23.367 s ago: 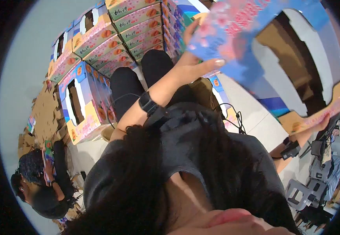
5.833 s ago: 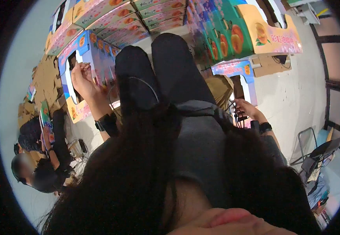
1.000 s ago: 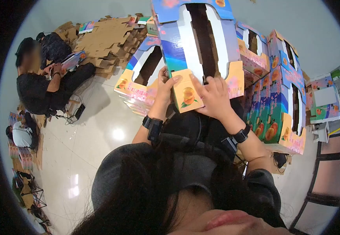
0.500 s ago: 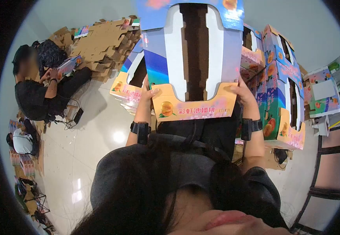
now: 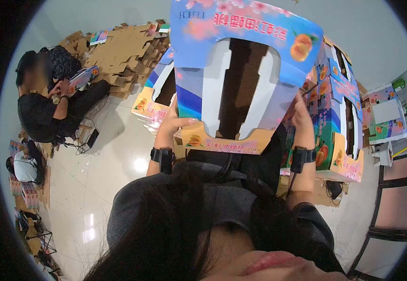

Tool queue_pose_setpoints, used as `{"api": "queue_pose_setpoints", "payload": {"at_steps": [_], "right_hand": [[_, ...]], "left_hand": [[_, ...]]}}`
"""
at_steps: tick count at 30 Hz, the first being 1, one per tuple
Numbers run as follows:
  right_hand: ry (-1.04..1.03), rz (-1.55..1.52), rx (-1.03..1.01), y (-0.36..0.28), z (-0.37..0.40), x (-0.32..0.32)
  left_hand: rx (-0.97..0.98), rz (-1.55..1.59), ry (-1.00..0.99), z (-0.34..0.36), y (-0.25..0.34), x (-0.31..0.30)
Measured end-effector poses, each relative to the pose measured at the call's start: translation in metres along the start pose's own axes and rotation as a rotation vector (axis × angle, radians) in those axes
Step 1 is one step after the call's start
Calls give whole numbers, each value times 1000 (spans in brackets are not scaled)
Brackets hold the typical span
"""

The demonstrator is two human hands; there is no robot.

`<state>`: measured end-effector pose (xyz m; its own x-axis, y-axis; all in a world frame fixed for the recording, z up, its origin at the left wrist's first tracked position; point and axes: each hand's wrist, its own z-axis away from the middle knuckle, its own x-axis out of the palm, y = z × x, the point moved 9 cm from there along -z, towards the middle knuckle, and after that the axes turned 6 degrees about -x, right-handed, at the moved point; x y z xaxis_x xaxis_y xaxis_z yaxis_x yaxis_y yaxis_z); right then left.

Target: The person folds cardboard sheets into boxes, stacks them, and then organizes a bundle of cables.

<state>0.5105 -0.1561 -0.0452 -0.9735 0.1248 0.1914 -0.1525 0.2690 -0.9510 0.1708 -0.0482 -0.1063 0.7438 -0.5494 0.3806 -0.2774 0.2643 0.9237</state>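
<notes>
A printed cardboard fruit carton [image 5: 264, 89] is held up in front of me, tilted. Blue panels with peach and blossom pictures cover its far end, and a yellow-orange lettered panel forms the near end. White inner flaps border a long dark opening in its top. My left hand [image 5: 177, 121] grips the near left edge, thumb lying over the top and fingers mostly behind the side. On the right side, my right hand [image 5: 301, 114] is pressed against the carton, its fingertips partly hidden by it. Both wrists wear black bands.
Finished-looking cartons [image 5: 337, 110] stand stacked at the right, and more cartons [image 5: 149, 100] stand behind on the left. Flattened cardboard [image 5: 119, 49] lies piled at the back left. One seated person [image 5: 49, 105] handles a carton; another person [image 5: 27, 167] sits lower left.
The carton has tipped and turned, bringing its blue far end panel into view and its near panel lower. My right hand has shifted from the near corner back along the right side.
</notes>
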Motion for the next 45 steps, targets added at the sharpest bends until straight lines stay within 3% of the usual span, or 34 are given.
{"api": "queue_pose_setpoints", "payload": {"at_steps": [1,2,4,6,12,15,16,19,22,25,29,31,34,35,37,38,39,41,42,44,45], "right_hand": [[71,34,-121,-25,-5,0],[225,-68,-9,-32,-4,-2],[87,-32,-171,-59,-4,1],[96,39,-228,-69,-8,2],[127,14,-245,-78,2,10],[167,29,-285,-88,8,16],[162,45,-286,-91,10,19],[122,71,-271,-89,13,18],[106,47,-243,-81,15,14],[126,29,-246,-78,17,9],[180,70,-190,-85,24,20],[141,282,-230,-83,16,18],[7,303,-230,-67,17,27],[-45,263,-224,-60,19,31],[-74,292,-177,-30,35,28],[-54,274,-201,-32,45,31],[-37,255,-219,-32,56,34],[47,134,-243,-34,65,32],[93,217,-288,-43,75,31],[316,-52,-246,-47,92,22],[405,-214,-250,-53,98,20]], "left_hand": [[7,-34,-21,0,1,3],[14,-69,-42,0,3,6],[27,-130,-67,2,7,12],[41,-180,-73,4,13,18],[33,-388,-181,12,25,34],[498,-351,-299,16,87,61],[361,-170,-303,-15,82,42],[464,-290,-219,9,148,94],[350,-486,-173,6,161,106],[257,-364,-157,-3,159,110],[307,-218,-87,1,155,108],[354,-151,18,7,153,97],[343,79,179,4,129,38],[314,6,166,9,133,26],[443,248,146,9,129,-7],[440,290,213,12,130,-18],[412,307,36,15,137,-10],[403,393,167,12,139,-28],[414,454,68,8,140,-20],[439,580,-137,3,149,7],[444,566,-3,-1,145,10]]}}
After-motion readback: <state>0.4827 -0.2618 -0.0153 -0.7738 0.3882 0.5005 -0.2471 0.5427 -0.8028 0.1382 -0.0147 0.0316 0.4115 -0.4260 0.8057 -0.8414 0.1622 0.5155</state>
